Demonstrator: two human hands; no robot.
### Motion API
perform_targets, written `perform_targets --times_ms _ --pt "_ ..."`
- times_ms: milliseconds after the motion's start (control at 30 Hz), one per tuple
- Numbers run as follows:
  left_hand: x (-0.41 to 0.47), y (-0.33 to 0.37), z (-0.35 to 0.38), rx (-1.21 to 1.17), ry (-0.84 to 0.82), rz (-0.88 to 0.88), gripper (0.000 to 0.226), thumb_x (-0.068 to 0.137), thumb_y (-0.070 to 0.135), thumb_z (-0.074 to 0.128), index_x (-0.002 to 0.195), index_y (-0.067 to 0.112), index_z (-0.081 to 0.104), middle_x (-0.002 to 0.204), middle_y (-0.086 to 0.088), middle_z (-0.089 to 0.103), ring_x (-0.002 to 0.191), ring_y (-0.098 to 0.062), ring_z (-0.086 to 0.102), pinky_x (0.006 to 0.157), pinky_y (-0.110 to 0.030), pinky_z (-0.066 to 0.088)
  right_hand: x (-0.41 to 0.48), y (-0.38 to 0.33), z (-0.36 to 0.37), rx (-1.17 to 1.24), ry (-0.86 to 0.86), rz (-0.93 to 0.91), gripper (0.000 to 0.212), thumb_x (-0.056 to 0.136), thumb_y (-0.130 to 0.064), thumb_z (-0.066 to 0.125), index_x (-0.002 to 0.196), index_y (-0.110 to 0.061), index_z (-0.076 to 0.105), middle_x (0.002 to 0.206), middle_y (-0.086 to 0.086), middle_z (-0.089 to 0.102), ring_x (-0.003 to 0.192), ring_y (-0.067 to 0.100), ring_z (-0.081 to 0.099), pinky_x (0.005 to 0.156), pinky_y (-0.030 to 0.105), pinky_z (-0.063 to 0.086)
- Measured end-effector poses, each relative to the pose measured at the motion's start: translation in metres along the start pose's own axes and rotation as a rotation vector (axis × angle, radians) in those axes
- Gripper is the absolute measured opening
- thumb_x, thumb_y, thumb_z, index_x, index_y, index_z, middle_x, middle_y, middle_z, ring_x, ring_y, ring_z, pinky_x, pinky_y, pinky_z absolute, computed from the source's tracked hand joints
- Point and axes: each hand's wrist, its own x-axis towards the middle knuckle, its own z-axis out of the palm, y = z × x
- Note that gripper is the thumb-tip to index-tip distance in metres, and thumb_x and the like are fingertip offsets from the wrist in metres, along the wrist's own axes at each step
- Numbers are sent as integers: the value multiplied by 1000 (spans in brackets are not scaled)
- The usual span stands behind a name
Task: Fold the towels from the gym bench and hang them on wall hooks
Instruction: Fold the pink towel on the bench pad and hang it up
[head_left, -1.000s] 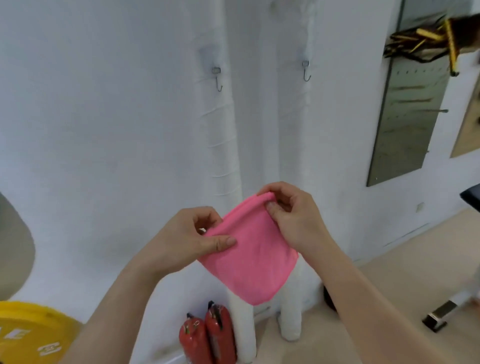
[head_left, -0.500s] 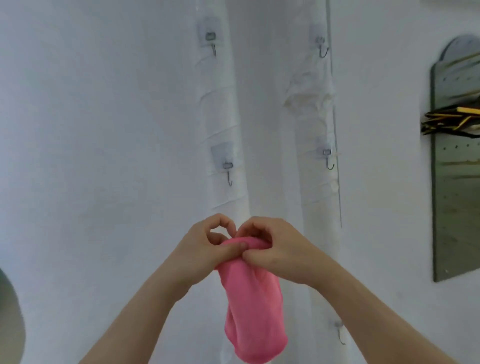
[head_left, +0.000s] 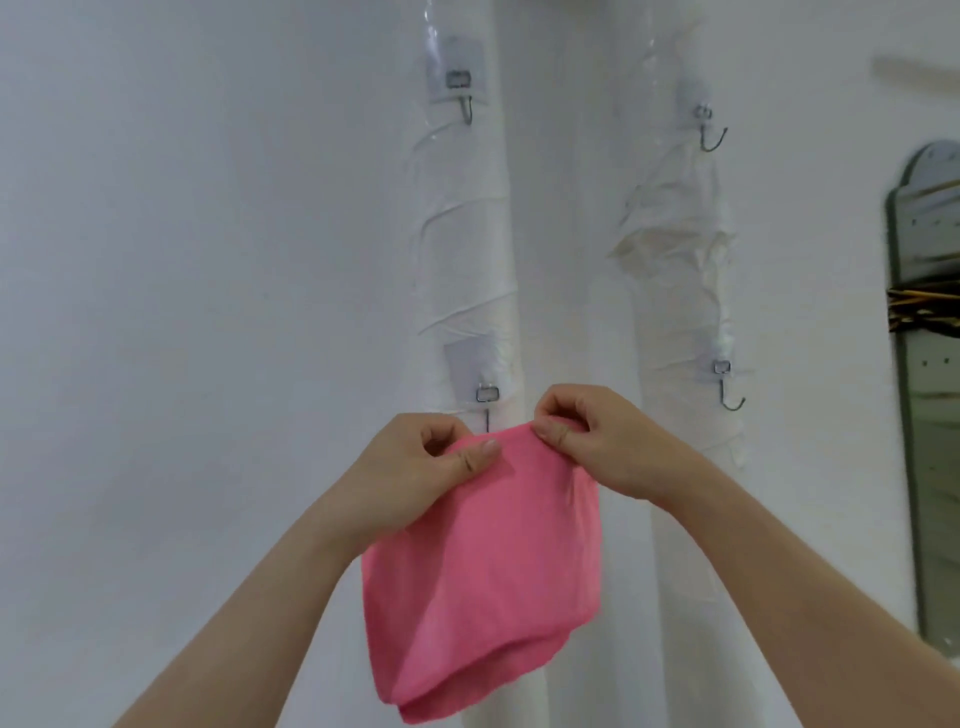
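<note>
A folded pink towel (head_left: 488, 566) hangs in front of the white wall, held by its top edge. My left hand (head_left: 415, 478) pinches the top left corner between thumb and fingers. My right hand (head_left: 597, 441) pinches the top right part of the edge. The towel's top edge sits right below the lower left wall hook (head_left: 487, 400), whose tip is hidden behind the cloth. Three more metal hooks are on the wall: the upper left hook (head_left: 464, 96), the upper right hook (head_left: 709, 130) and the lower right hook (head_left: 727, 387).
The hooks are stuck on two white wrapped vertical pipes (head_left: 467, 260). A grey pegboard panel (head_left: 930, 415) with yellow and black items hangs at the right edge.
The view has moved closer to the hooks. My hands have spread apart, opening the bunched towel flat, and raised its top edge up to the lower left hook.
</note>
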Motion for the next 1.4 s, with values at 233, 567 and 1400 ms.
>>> perform_targets --times_ms 233,567,1400 --pt "61 -36 5 203 390 229 15 79 29 74 82 31 59 68 9 63 57 -1 51 61 -15 42 49 44 10 -86 321 18 12 92 -17 58 80 -13 57 72 -6 55 71 13 49 65 24 37" --pt "49 -103 48 461 615 588 24 89 22 52 109 33 59 95 9 50 63 -10 53 49 -28 48 9 91 108 345 498 308 19 91 -28 62 76 -21 53 55 -7 46 51 6 38 52 22 35" --pt "5 -99 58 161 474 165 53 75 3 49 113 38 61 98 11 65 91 0 60 79 -12 45 -11 5 86 -8 241 66 43 92 -28 54 134 -22 49 131 -8 53 120 5 48 106 22 35"
